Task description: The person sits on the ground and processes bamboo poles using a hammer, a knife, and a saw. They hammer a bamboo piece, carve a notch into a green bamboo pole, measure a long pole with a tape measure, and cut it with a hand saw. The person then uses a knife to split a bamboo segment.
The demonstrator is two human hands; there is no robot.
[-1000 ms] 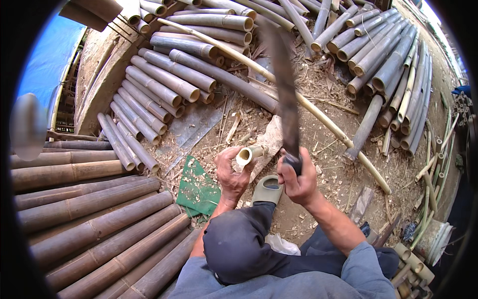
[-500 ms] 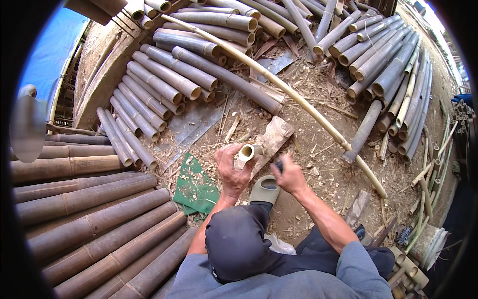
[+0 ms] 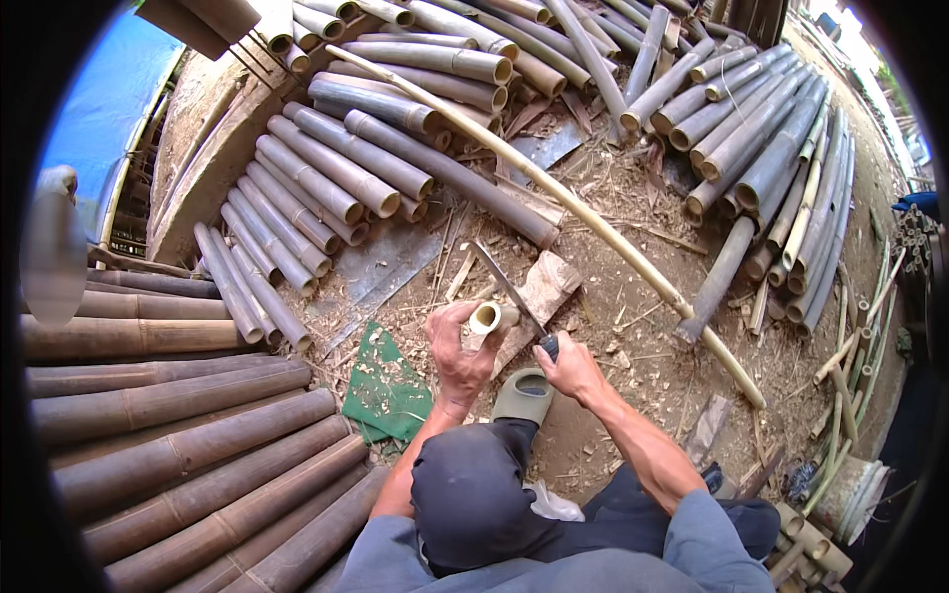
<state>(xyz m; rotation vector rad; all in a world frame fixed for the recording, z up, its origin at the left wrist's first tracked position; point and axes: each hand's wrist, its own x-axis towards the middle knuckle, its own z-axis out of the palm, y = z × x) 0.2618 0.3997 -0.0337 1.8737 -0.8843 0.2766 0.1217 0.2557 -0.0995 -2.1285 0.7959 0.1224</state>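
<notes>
My left hand [image 3: 458, 358] is closed round a short, pale bamboo tube [image 3: 487, 316], its hollow end tilted up toward me. The tube's far part lies by a wooden block [image 3: 550, 284] on the ground. In my right hand [image 3: 576, 370] is a knife [image 3: 511, 290], gripped by its dark handle. Its long, slightly curved blade points away and to the left, passing just right of the tube; whether it touches the tube I cannot tell.
Cut bamboo poles [image 3: 188, 445] are stacked at the left, with more bamboo piles [image 3: 751, 119] at the back. A long thin bamboo pole [image 3: 583, 210] slants across the ground. Green cloth [image 3: 384, 385] lies among shavings near my left hand. A pale bucket [image 3: 852, 499] stands at the lower right.
The knife, blurred before, now shows clearly, its blade up beside the tube. My right hand has shifted slightly down. My left hand still holds the tube, which sits slightly lower and further left.
</notes>
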